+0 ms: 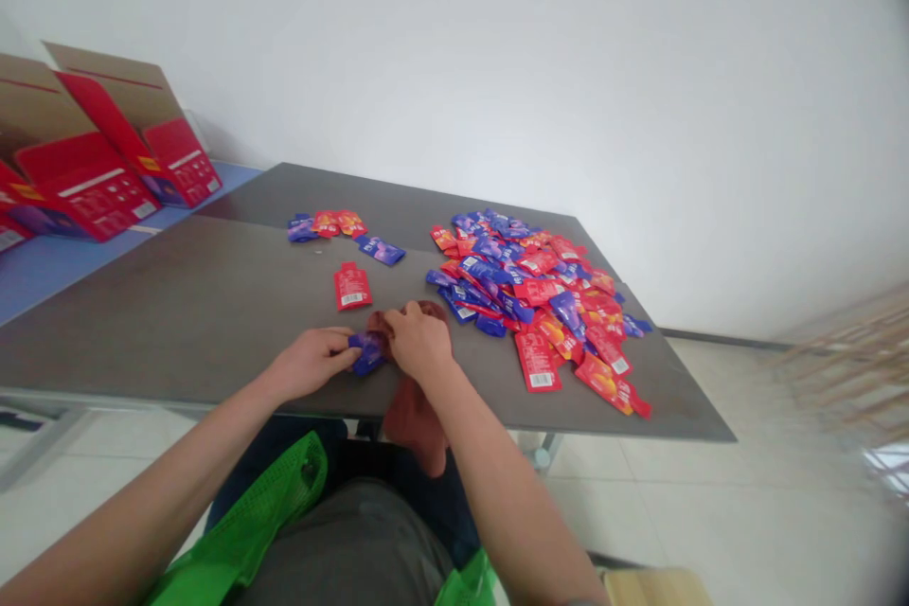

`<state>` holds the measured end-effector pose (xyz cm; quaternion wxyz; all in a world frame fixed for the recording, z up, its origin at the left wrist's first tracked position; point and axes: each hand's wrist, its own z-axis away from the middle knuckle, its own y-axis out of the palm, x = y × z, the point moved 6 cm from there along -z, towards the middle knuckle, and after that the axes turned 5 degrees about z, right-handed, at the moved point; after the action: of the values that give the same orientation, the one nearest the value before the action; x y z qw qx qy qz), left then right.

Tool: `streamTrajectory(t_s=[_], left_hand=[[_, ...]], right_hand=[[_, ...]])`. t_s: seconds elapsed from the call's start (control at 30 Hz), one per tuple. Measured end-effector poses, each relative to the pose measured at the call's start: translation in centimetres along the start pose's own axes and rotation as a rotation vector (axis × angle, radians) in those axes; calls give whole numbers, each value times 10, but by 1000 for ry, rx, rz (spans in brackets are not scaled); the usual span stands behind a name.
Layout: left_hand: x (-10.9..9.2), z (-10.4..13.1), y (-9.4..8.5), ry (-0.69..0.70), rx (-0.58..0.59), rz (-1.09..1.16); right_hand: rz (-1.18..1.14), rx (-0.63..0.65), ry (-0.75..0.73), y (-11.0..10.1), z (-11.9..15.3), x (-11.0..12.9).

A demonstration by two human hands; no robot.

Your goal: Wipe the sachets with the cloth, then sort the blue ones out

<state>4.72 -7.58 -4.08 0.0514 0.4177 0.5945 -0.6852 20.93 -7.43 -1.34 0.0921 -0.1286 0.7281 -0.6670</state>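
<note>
My left hand (312, 364) pinches the left end of a purple sachet (367, 354) near the table's front edge. Over the sachet's right end, my right hand (418, 337) is closed on a reddish-brown cloth (414, 421), which touches the sachet and hangs down over the edge. A red sachet (352, 287) with a barcode lies flat just beyond my hands. Farther back are a single purple sachet (382, 250) and a short row of red-orange sachets (338, 223) with purple ones at its left end.
A large heap of mixed red and purple sachets (525, 270) covers the right part of the grey table (213, 294). Open red cartons (106, 180) stand on a blue surface (35, 275) at the left. A white wall (497, 66) rises behind the table.
</note>
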Motion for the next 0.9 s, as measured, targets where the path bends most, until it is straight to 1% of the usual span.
streamTrajectory(t_s=[0.07,0.13,0.2,0.27,0.33,0.37,0.4,0.47,0.53,0.6,0.63,0.7,0.77,0.83,0.87,0.9], left_hand=[[-1,0,-1,5,0,-2],[2,1,0,7,4,20],[8,2,0,3,11,57],[13,3,1,-3,11,119],[13,3,1,7,27,173],[11,3,1,17,38,180],[9,3,1,22,40,165],[4,2,-1,17,29,99],[1,2,-4,-9,-7,46],[1,2,-5,-18,-19,36],[1,2,-5,-15,-17,41],[4,3,-5,-6,-14,63],[7,3,-3,17,13,111],[7,3,-1,46,44,152],[7,3,-1,48,45,149],[7,3,-1,40,36,128]], right_hand=[[26,46,84,-1,-9,-20],[16,34,121,-12,-8,-28],[-29,-45,85,-26,2,-18],[-68,-109,-18,-34,16,5],[-74,-95,-125,-31,26,27],[-67,-67,-150,-26,28,32],[-56,-37,-145,-20,27,32],[-31,14,-68,-8,19,18],[-9,52,45,-2,9,-6],[-4,79,129,-5,5,-24],[-11,74,149,-8,6,-27],[-42,15,128,-18,11,-18],[-67,-55,23,-24,17,5],[-64,-58,-89,-19,20,25],[-54,-39,-105,-14,19,27],[-40,-15,-84,-9,15,23]])
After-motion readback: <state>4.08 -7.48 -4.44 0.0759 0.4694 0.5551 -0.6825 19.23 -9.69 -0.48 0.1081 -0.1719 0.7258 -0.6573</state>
